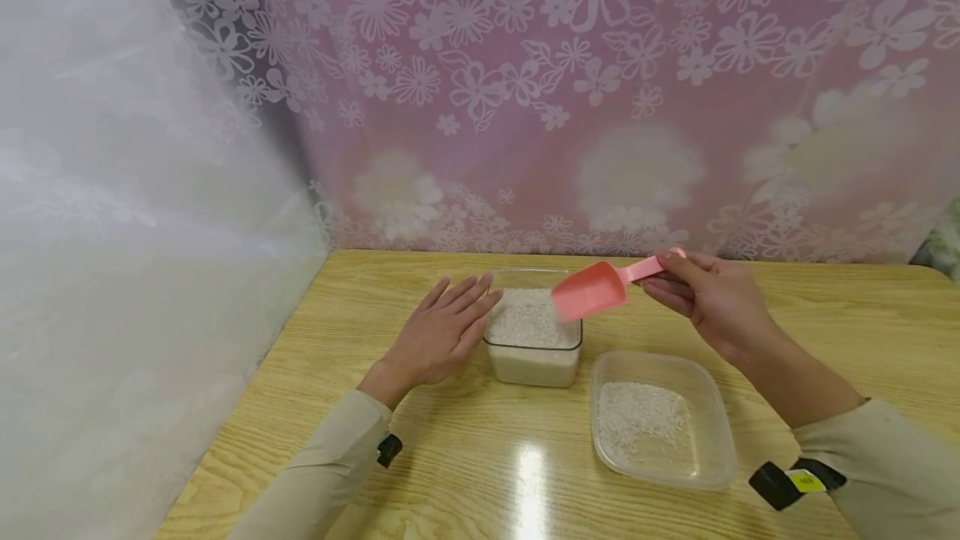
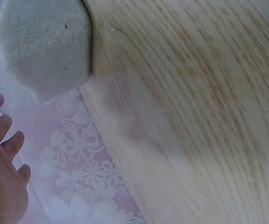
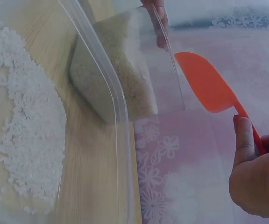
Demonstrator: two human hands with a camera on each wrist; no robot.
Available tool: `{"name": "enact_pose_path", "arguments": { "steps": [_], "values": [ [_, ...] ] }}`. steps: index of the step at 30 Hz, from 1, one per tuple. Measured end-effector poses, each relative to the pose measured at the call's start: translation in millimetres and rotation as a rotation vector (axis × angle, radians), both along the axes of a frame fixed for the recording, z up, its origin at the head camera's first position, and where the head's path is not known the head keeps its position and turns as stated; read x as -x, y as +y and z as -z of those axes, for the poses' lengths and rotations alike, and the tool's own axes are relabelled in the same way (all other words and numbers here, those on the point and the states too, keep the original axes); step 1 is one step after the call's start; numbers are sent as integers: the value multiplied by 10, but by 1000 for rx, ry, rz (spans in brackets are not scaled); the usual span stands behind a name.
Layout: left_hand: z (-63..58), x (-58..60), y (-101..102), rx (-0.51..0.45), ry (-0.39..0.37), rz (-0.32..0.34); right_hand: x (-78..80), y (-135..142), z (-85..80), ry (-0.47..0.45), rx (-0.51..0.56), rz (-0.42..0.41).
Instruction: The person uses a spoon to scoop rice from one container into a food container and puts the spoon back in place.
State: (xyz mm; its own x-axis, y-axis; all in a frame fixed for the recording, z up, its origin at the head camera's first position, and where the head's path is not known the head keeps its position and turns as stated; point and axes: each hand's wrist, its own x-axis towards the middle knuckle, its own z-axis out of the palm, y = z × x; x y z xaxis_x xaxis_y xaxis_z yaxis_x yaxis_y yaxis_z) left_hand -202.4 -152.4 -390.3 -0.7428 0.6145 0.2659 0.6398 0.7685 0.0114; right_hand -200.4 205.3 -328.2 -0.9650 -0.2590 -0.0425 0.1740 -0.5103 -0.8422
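Observation:
Pinched by its handle between the thumb and fingers of my right hand [image 1: 716,307], a pink scoop [image 1: 592,290] hangs over the right rim of a deep clear container [image 1: 534,369]. No rice shows in the scoop's bowl. White rice [image 1: 528,319] fills most of that container. My left hand [image 1: 442,332] lies at its left side, fingers extended, with the fingertips at the rim. In the right wrist view the scoop [image 3: 209,84] looks orange-red and is tilted. The left wrist view catches my left fingers [image 2: 14,143] beside the container wall.
A shallow clear plastic tub [image 1: 712,423] stands on the wooden table [image 1: 450,473], right of and nearer than the deep container. Some loose rice [image 1: 641,419] lies in its left part. A pink flowered curtain [image 1: 510,132] hangs behind the table, and a whitish sheet [image 1: 142,273] hangs at left.

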Motion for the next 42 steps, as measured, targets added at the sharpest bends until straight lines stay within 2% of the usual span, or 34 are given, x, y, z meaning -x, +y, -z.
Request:
{"name": "enact_pose_path", "arguments": {
  "steps": [3, 8, 14, 19, 29, 42],
  "values": [
    [-3, -4, 1, -2, -7, 0, 8, -92, 5, 30, -83, 27],
    [-2, -6, 3, 2, -15, -3, 7, -247, -5, 122, -295, 79],
    [7, 5, 2, -13, 5, 8, -5, -416, -38, 223, -503, 142],
    [-2, 4, 3, -11, 6, 3, -24, -529, -42, 306, -617, 150],
    [-6, -1, 7, -3, -1, -4, -8, -664, 53, 276, -700, 122],
    [-25, -16, 0, -5, -23, 1, 19, -710, 186, 121, -544, 64]
  ]
}}
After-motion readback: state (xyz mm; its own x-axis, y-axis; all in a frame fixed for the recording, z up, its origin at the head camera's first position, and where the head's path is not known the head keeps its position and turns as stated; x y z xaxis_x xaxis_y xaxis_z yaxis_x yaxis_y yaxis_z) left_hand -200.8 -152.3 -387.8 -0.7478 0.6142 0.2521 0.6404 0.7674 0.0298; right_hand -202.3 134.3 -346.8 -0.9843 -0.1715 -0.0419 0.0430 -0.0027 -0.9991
